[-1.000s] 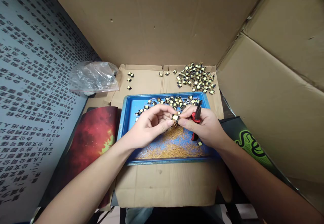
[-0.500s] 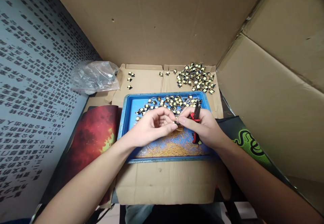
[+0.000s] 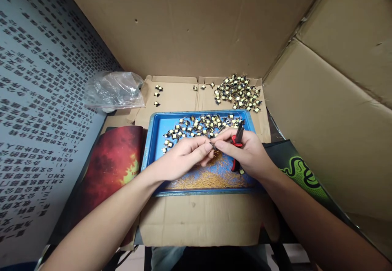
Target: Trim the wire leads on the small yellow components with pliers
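Over the blue tray (image 3: 204, 193), my left hand (image 3: 191, 152) is closed, thumb against fingers, on a small transformer (image 3: 213, 144) that is mostly hidden, with fine wires showing. My right hand (image 3: 241, 148) meets it fingertip to fingertip, thumb and forefinger pinched at the same part. Red-and-black pliers (image 3: 237, 142) are tucked in the right hand, jaws pointing up and away from the pinch. Several more small transformers (image 3: 199, 127), black with yellow wrapping, lie in the back half of the tray. Copper-coloured wire clippings (image 3: 208, 181) cover the front half.
Behind the tray, a heap of transformers (image 3: 237, 93) sits on cardboard (image 3: 180, 95), with a few loose ones (image 3: 157, 94) at left. A clear plastic bag (image 3: 114, 91) lies back left. Cardboard walls (image 3: 196, 25) rise behind and right. Mats, red (image 3: 113, 160) and black-green (image 3: 301, 173), flank the tray.
My left fingers have closed in and curled down around the small transformer, where the hand was more open before. The right hand keeps the pliers and has barely moved.
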`<state>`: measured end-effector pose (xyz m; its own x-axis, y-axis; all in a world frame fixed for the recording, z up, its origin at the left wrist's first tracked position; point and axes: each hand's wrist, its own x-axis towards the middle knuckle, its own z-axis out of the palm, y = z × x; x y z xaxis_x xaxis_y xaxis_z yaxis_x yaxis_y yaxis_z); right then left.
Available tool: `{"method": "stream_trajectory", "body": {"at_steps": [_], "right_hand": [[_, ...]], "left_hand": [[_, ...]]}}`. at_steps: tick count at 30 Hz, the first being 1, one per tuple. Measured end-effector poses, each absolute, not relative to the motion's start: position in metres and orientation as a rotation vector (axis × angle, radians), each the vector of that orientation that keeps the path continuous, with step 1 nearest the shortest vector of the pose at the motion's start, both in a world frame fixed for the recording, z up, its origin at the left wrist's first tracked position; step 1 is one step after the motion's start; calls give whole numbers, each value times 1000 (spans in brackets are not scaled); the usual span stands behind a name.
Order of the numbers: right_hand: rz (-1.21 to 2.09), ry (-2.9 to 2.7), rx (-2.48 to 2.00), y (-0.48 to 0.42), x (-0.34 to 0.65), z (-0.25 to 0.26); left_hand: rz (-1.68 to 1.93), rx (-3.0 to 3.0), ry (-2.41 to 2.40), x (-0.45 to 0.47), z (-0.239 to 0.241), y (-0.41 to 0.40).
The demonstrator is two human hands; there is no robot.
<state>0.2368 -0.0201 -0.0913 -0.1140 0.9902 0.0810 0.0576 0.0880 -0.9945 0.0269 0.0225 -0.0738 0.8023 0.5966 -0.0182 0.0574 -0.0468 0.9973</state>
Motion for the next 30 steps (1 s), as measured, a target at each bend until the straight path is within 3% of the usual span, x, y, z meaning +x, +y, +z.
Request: {"method": "stream_trajectory", "body": {"at_steps": [30], "right_hand": [[1357,-1376,-1176,-22,238,-88]], "left_hand": [[414,1556,556,27,-79,25]]}}
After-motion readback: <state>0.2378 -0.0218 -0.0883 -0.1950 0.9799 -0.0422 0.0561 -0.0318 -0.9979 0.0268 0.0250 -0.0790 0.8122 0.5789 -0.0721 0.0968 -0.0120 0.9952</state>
